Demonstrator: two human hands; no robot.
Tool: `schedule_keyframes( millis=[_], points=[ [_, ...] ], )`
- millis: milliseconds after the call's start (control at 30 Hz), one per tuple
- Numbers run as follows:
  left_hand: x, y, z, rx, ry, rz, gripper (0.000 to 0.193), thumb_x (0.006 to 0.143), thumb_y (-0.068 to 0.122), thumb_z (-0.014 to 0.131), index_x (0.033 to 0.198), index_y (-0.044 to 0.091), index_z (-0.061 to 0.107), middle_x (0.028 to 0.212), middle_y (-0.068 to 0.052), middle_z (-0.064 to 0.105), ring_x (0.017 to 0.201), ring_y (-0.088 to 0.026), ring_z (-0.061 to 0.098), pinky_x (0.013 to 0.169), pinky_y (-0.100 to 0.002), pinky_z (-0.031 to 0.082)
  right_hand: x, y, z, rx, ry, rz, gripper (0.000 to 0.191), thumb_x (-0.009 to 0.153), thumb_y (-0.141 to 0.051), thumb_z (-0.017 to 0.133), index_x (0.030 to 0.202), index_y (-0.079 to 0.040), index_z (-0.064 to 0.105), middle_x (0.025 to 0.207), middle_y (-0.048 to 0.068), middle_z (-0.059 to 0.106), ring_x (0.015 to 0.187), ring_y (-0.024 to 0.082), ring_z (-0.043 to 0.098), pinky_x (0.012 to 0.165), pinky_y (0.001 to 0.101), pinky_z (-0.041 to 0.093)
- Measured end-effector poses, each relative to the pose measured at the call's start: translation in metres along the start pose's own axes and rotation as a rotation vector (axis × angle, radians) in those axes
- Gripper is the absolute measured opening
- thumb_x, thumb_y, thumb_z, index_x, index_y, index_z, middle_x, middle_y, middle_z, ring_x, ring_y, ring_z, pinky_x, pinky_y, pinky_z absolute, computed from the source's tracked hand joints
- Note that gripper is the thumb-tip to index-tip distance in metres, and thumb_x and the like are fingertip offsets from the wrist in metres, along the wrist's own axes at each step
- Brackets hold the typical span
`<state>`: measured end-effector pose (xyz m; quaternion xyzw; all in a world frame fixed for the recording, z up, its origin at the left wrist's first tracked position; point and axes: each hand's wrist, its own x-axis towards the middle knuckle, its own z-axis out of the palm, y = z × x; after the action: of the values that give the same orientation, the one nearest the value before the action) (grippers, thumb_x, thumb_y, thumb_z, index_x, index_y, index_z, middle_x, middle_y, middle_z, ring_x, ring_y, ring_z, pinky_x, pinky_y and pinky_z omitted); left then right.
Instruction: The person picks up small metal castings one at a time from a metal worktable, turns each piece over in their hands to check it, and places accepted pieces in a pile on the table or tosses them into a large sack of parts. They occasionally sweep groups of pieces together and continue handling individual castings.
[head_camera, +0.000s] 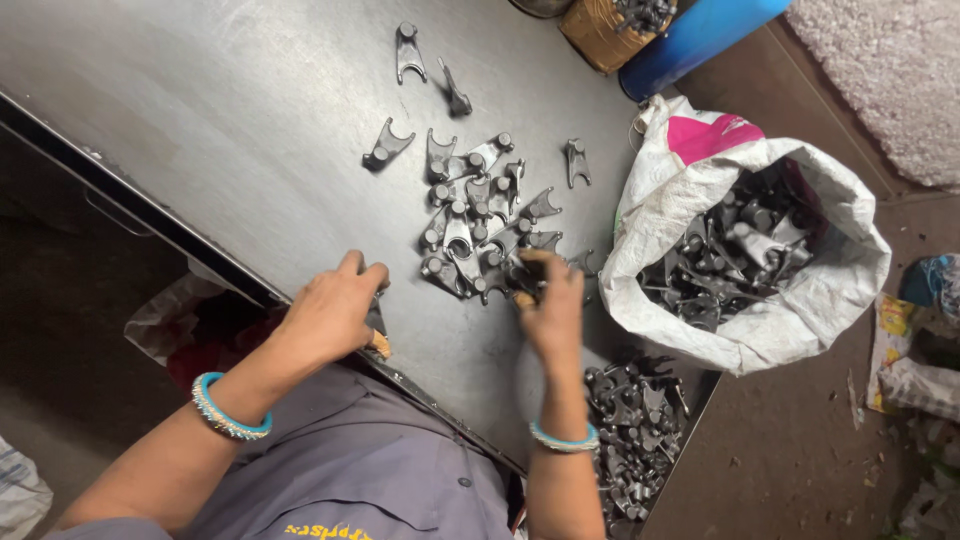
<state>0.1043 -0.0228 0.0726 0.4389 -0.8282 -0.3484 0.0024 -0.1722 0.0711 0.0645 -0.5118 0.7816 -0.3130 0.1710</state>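
My left hand rests at the near edge of the grey metal table, fingers curled around a small dark metal part with a tan wooden-looking tip showing under the palm. My right hand reaches into a pile of dark forked metal parts in the middle of the table, fingers closed on one of them; the hand is blurred. Both wrists wear turquoise bangles. A few loose forked parts lie farther away on the table.
A white woven sack full of the same metal parts stands open at the right of the table. Another heap of parts lies by my right forearm. A woven basket and a blue cylinder stand at the far edge.
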Motion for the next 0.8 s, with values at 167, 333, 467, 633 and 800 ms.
schedule_keyframes(
  millis=[167,333,467,633,800],
  points=[
    [0.007,-0.003,0.016,-0.024,0.025,0.001,0.051,0.068,0.006,0.085,0.111,0.004,0.058,0.112,-0.023,0.055,0.091,-0.048,0.066,0.079,-0.052,0.057,-0.013,-0.001,0.026,-0.288,0.108,-0.056,0.052,0.074,0.009,0.078,0.122,-0.007,0.064,0.108,0.019,0.062,0.108,0.039,0.057,0.095,0.0448,0.047],
    [0.019,0.002,0.042,-0.103,0.137,0.096,0.038,0.077,-0.004,0.074,0.111,0.005,0.061,0.110,-0.024,0.058,0.088,-0.048,0.067,0.079,-0.053,0.056,-0.031,0.036,0.025,0.380,0.195,0.099,0.051,0.076,0.008,0.079,0.120,-0.004,0.057,0.112,0.008,0.068,0.103,0.021,0.066,0.091,0.0317,0.055],
    [0.028,0.022,0.072,-0.259,0.191,0.149,0.047,0.069,0.003,0.076,0.112,0.000,0.057,0.113,-0.028,0.054,0.086,-0.051,0.064,0.075,-0.056,0.054,-0.058,0.055,0.020,0.937,0.159,0.082,0.052,0.081,0.012,0.080,0.123,-0.002,0.055,0.118,0.010,0.065,0.107,0.019,0.066,0.091,0.0324,0.056],
    [0.032,0.043,0.093,-0.279,0.190,0.225,0.034,0.078,-0.007,0.064,0.111,-0.002,0.055,0.117,-0.027,0.054,0.086,-0.048,0.065,0.076,-0.056,0.054,-0.066,0.053,-0.008,1.219,0.014,0.370,0.050,0.084,0.005,0.072,0.129,-0.006,0.054,0.116,0.020,0.068,0.101,0.030,0.071,0.086,0.0365,0.059],
    [0.026,0.046,0.085,-0.217,0.227,0.261,0.041,0.073,-0.001,0.073,0.111,0.002,0.057,0.114,-0.023,0.054,0.090,-0.043,0.064,0.078,-0.054,0.053,-0.031,0.055,-0.082,1.371,0.211,0.390,0.044,0.090,0.003,0.064,0.132,-0.007,0.051,0.122,0.022,0.066,0.106,0.029,0.071,0.094,0.0399,0.063]
  ],
)
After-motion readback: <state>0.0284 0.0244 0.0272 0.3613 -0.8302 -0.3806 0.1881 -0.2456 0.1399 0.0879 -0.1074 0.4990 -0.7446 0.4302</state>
